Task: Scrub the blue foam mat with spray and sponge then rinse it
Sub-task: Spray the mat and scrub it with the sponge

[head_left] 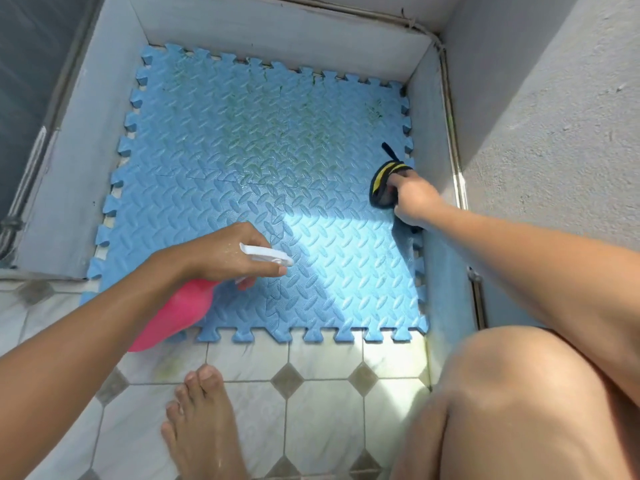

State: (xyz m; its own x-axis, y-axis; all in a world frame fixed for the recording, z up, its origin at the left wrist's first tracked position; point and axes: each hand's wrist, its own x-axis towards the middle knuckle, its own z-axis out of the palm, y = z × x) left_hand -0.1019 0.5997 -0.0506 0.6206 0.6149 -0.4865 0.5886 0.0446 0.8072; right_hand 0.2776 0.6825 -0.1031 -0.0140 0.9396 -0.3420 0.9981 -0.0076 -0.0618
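Note:
The blue foam mat [263, 174], made of interlocking puzzle tiles with a ribbed pattern, lies flat on the floor in a walled corner. Greenish dirt marks its far half. My left hand [225, 252] grips a pink spray bottle [173, 313] with a white trigger head [268, 256], nozzle aimed right over the mat's near part. My right hand [414, 199] holds a black and yellow scrubbing sponge [384, 181] with a black strap, pressed against the mat's right edge.
Low grey concrete walls [284, 32] close the mat in at the back, left and right. White floor tiles with grey diamonds [287, 379] lie in front. My bare left foot [204, 420] and right knee [519, 393] sit near the mat's front edge.

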